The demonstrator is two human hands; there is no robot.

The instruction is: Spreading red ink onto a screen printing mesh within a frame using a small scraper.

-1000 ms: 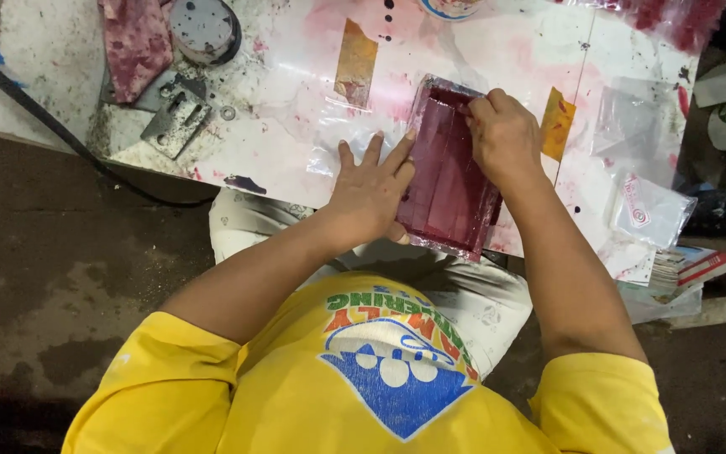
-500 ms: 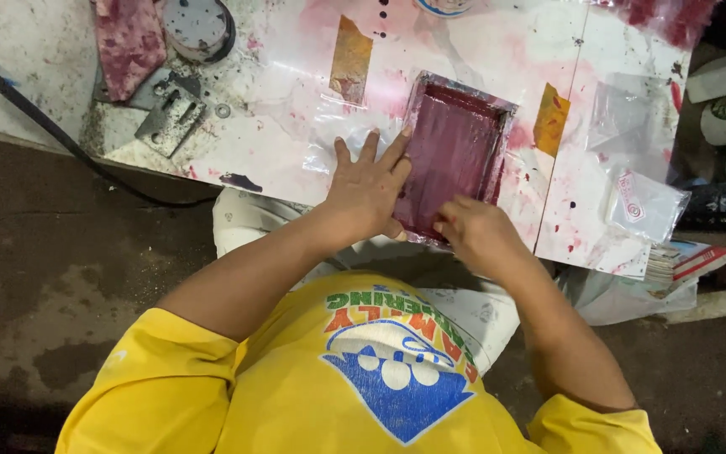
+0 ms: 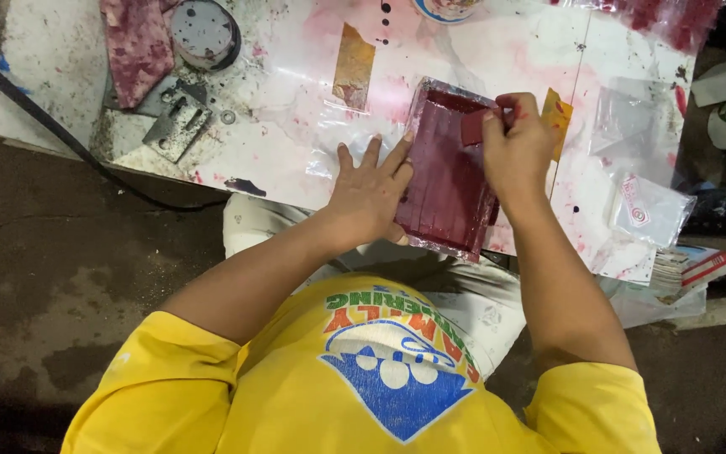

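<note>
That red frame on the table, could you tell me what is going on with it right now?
A person in a yellow shirt works at a stained white table. The left hand lies flat beside the dark red rectangular frame, its fingers pressing the frame's left edge. The right hand holds a small red scraper against the frame's far end. A clear plastic bag lies to the right.

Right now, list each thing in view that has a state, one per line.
Red frame: flat on the table, near end over the edge.
Left hand: fingers spread, pressed flat against the frame's left side.
Right hand: fingers shut on a small red scraper at the frame's far end.
Table: stained pink.
Round tin: lying flat.
</note>
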